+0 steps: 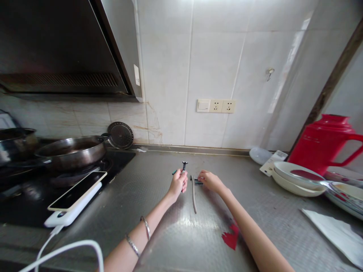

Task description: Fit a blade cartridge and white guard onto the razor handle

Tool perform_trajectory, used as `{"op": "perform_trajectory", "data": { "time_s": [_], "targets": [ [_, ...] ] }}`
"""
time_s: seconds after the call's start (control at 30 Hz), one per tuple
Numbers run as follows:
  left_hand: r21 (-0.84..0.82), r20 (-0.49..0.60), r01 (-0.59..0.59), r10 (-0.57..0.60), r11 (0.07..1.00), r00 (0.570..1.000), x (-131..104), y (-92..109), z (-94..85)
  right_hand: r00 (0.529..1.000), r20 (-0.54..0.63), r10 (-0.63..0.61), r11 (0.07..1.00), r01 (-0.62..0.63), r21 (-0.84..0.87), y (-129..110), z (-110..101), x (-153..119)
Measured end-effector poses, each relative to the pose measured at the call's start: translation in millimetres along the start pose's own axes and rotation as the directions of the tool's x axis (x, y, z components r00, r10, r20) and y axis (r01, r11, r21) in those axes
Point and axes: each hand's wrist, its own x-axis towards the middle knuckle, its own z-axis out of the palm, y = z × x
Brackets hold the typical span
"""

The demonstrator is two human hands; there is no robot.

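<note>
My left hand (178,183) is closed around a small dark tool with a T-shaped head (185,164), rather like a razor, held upright above the counter. A short teal tip (174,172) pokes out beside its thumb. My right hand (211,181) is closed, its bent fingertips down at small dark green rod-like pieces (198,182) on the counter. The fingers partly cover these pieces. Between the hands lies a thin grey strip (194,196), close to the pieces.
On the metal counter (164,234), a torn red scrap (231,237) lies by my right forearm. Left are a phone (79,190) on a white power bank (73,206) and a steel pan (73,153) on the stove. Bowls (297,183) and a red jug (321,141) stand right.
</note>
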Motion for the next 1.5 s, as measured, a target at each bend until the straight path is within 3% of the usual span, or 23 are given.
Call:
{"op": "perform_trajectory", "data": {
  "time_s": [0.2, 0.37, 0.53, 0.83, 1.0, 1.17, 1.5],
  "targets": [
    [-0.011, -0.009, 0.007, -0.008, 1.000, 1.000, 0, 0, -0.2, 1.000, -0.007, 0.024, 0.998, -0.024, 0.059, 4, 3, 1],
    [0.006, -0.056, -0.008, 0.008, 1.000, 0.998, 0, 2, 0.4, 0.994, -0.102, 0.049, 0.978, -0.027, 0.207, 9, 7, 2],
    [0.007, -0.133, -0.015, 0.016, 1.000, 0.991, 0, 2, -0.6, 0.976, -0.201, 0.078, 0.899, 0.019, 0.438, 1, 5, 5],
    [0.039, -0.188, -0.063, 0.069, 0.997, 0.980, 1, -1, 0.2, 0.949, -0.243, 0.200, 0.766, 0.003, 0.643, -12, 2, 11],
    [0.056, -0.161, -0.039, 0.047, 0.998, 0.986, -2, 1, 7.0, 0.920, -0.302, 0.249, 0.595, 0.101, 0.797, -17, -3, 11],
    [0.054, -0.114, 0.002, 0.004, 0.999, 0.994, -5, 0, 10.1, 0.926, -0.281, 0.252, 0.470, 0.137, 0.872, -24, -12, 8],
    [0.081, -0.058, 0.020, -0.015, 0.997, 0.998, -5, -6, 11.3, 0.940, -0.280, 0.193, 0.457, 0.166, 0.874, -31, -19, 5]
  ]
}}
